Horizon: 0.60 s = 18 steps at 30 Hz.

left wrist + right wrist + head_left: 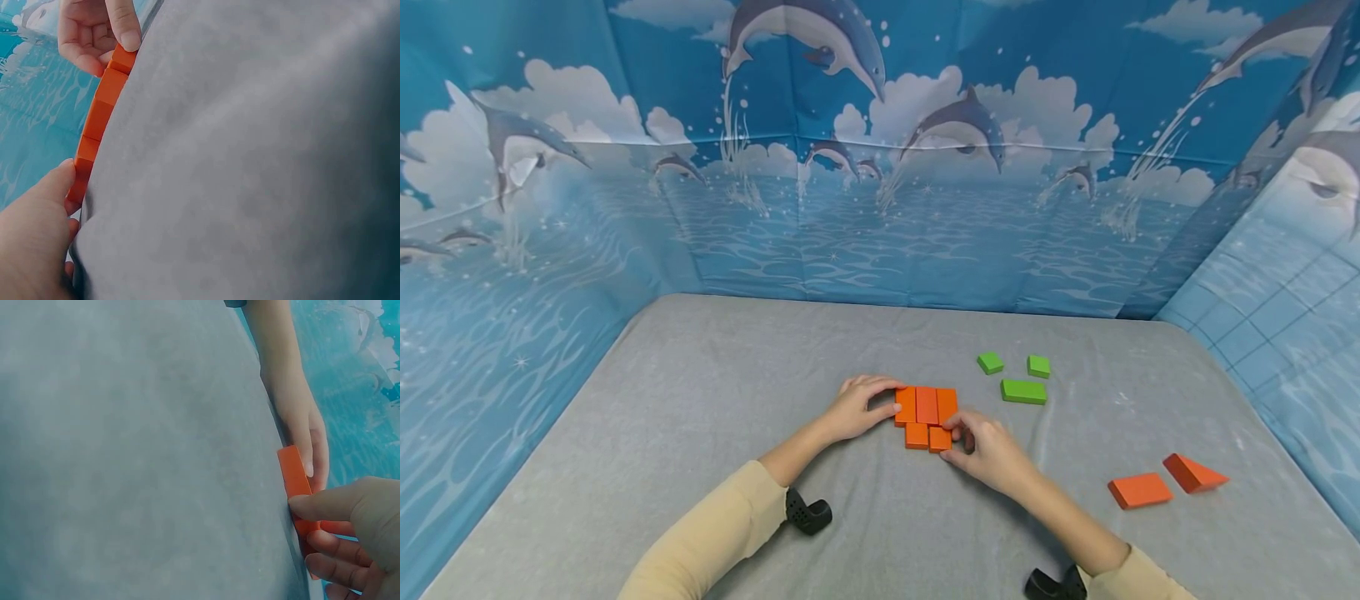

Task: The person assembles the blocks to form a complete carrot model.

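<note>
In the head view, three orange rectangular blocks [927, 406] stand side by side, with two smaller orange square blocks [916, 436] against their near edge. My left hand [859, 407] rests at the left end of the group, thumb and forefinger touching the leftmost rectangular block [906, 405]. From the right, my right hand [988, 450] pinches the right square block [939, 439] between thumb and fingers. The right wrist view shows that thumb [312, 505] on the near face of the orange pieces. Both hands also meet the orange row [100, 115] in the left wrist view.
Two small green blocks [990, 362] and a longer green block [1024, 392] lie behind and right of the group. Farther right are an orange rectangular block [1139, 490] and an orange wedge [1195, 473]. Dolphin-printed curtains [865, 242] border the grey-covered table [737, 358].
</note>
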Each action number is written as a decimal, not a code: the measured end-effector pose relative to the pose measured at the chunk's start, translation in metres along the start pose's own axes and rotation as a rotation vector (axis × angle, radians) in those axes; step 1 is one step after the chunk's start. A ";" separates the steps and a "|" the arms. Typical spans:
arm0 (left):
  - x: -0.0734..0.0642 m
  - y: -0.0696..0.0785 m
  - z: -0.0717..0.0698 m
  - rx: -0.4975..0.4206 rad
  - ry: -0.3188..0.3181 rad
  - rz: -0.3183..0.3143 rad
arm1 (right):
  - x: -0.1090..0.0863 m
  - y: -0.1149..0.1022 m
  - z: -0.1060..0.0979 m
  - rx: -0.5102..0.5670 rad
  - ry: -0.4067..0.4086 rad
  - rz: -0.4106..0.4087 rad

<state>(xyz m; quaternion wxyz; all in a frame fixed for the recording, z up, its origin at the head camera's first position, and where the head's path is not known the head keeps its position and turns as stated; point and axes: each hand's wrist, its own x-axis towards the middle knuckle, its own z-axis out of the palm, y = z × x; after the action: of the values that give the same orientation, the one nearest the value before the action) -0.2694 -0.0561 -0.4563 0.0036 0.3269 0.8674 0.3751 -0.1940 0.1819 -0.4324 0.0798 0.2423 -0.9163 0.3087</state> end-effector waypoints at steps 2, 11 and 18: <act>0.000 0.000 0.000 -0.003 0.001 0.001 | 0.000 0.000 0.000 -0.002 0.002 0.001; -0.001 0.002 -0.001 -0.002 -0.004 -0.003 | 0.000 0.000 0.003 -0.002 0.024 -0.016; 0.000 0.002 0.000 0.003 -0.002 -0.010 | 0.000 0.000 0.004 0.009 0.039 -0.022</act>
<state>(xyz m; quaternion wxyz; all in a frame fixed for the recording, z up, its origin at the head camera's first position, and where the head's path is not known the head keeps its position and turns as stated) -0.2681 -0.0553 -0.4553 0.0058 0.3230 0.8696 0.3735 -0.1940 0.1801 -0.4356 0.1000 0.2466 -0.9105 0.3164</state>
